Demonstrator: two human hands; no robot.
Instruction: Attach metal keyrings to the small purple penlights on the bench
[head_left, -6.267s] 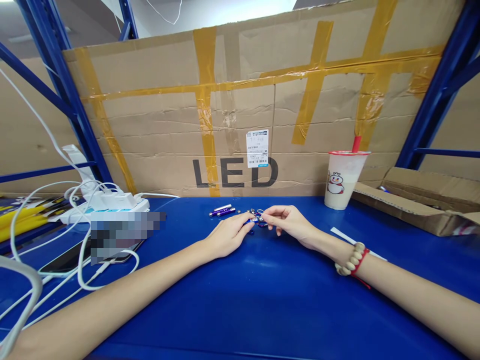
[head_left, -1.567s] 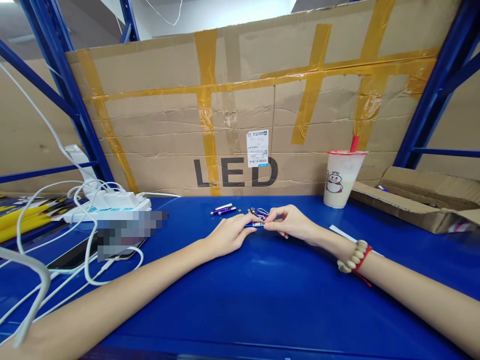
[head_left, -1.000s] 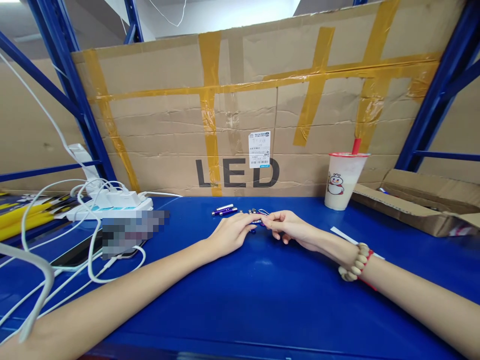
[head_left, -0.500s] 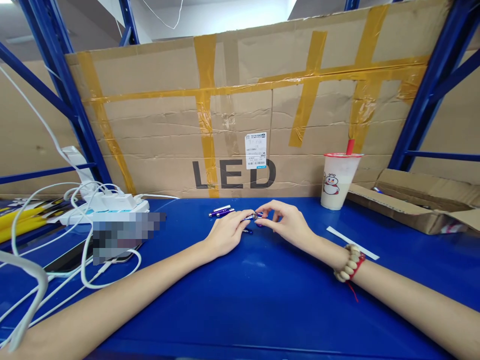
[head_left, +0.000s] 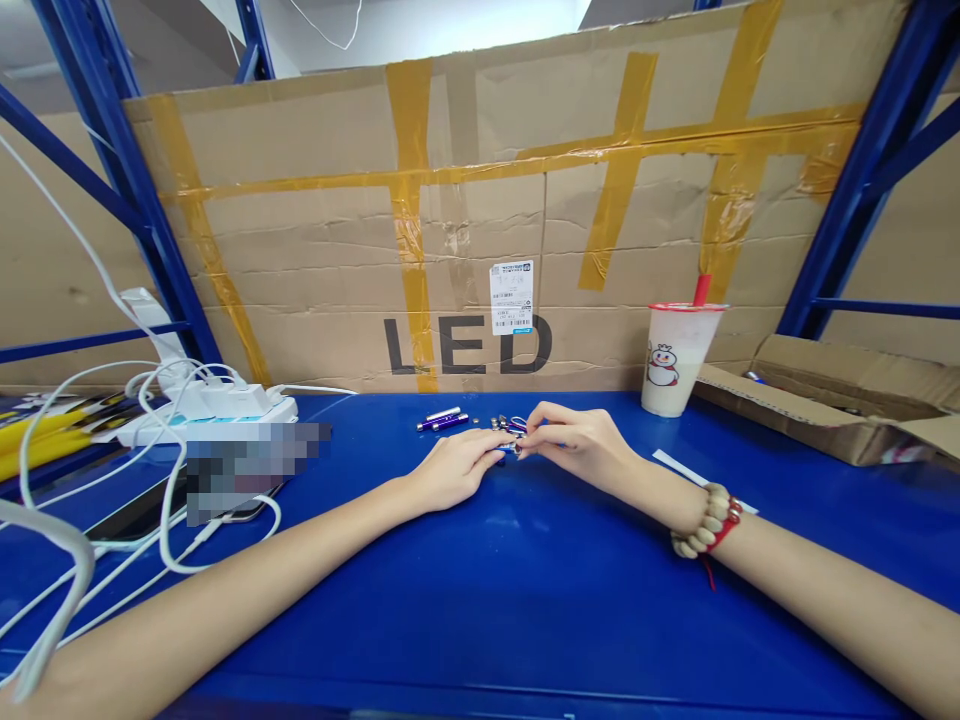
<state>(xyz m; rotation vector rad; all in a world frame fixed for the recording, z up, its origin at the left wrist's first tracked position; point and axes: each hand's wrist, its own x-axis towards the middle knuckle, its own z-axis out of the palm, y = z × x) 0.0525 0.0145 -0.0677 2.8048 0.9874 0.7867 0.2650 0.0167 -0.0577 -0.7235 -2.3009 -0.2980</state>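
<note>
My left hand (head_left: 454,467) is closed around a small blue metal tube with a silver end (head_left: 509,448), which looks like a pocket flashlight. The fingers cover most of the tube. At its silver end, my right hand (head_left: 576,440) pinches with thumb and fingertips; whether a separate small part sits in that pinch I cannot make out. Just behind the fingertips lie several small silver and dark parts (head_left: 498,424). Two slim tubes, a purple one (head_left: 450,422) and a silver-and-purple one (head_left: 441,414), rest side by side beyond my left hand.
A cup with a red straw (head_left: 679,360) stands at the back right, beside an open cardboard box (head_left: 810,425). A white strip (head_left: 675,460) lies near my right wrist. White cables and a power strip (head_left: 225,405) crowd the left. A large cardboard sheet (head_left: 330,280) stands behind the blue table (head_left: 480,600).
My right hand has shifted slightly right and turned, staying at the tube's end. Small parts behind the fingers have come into view. My left hand has barely moved.
</note>
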